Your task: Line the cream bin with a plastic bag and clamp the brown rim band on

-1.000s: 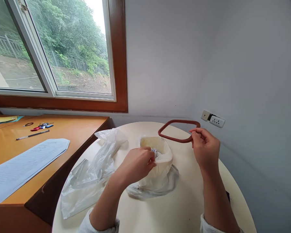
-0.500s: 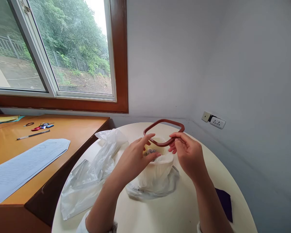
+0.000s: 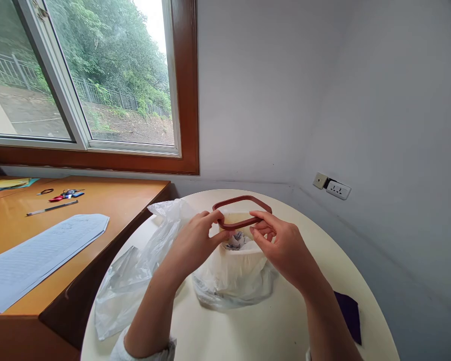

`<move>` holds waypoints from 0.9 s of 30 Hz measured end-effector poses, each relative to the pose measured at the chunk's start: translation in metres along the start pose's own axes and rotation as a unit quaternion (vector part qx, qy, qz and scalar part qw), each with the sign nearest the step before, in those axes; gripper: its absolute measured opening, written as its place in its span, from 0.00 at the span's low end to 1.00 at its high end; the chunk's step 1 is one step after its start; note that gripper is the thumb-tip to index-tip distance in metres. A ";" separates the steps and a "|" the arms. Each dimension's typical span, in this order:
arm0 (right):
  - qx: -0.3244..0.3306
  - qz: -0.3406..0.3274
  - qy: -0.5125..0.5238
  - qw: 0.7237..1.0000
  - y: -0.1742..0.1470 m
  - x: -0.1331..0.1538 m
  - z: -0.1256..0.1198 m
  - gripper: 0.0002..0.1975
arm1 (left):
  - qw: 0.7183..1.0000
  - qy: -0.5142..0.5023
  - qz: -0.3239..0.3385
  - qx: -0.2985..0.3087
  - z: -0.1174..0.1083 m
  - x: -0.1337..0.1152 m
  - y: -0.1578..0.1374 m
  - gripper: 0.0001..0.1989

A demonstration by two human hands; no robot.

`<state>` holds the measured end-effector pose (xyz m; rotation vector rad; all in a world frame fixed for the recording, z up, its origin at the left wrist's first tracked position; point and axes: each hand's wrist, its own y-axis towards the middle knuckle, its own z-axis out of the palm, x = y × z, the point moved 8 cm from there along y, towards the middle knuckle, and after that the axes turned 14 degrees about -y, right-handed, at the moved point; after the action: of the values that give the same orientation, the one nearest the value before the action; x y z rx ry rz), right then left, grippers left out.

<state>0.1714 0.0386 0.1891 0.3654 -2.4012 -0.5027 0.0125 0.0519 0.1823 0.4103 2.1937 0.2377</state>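
A reddish-brown rim ring [image 3: 240, 224], rectangular with rounded corners, hangs tilted above a small cream trash bin [image 3: 244, 263]. My left hand [image 3: 191, 245] grips the ring's near left corner, thumb below and fingers over it. At the near right part, my right hand [image 3: 281, 243] pinches the same ring between thumb and fingers. A thin translucent bag lines the bin, and its edge [image 3: 214, 296] spreads round the base. Crumpled paper [image 3: 238, 240] with dark marks lies inside the bin.
The bin stands on a round cream table [image 3: 233, 341]. A clear plastic bag [image 3: 135, 281] lies on its left side, a dark purple cloth-like piece [image 3: 349, 316] at right. An orange-brown desk [image 3: 108, 195] adjoins at left, with papers [image 3: 56, 250], a pen [image 3: 52, 208] and keys [image 3: 67, 195].
The ring has moved left and lower over the bin and tilted flatter. My left hand has come up to grip its left corner, and my right hand has shifted left with it.
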 end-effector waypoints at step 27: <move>0.072 0.051 -0.110 0.990 0.000 -0.028 -0.008 0.11 | 0.999 0.014 -0.005 0.041 0.009 0.011 0.000 0.19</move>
<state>0.1972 0.0469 0.1795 0.2586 -2.6623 -0.3402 0.0127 0.0560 0.1687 0.4429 2.2380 0.1495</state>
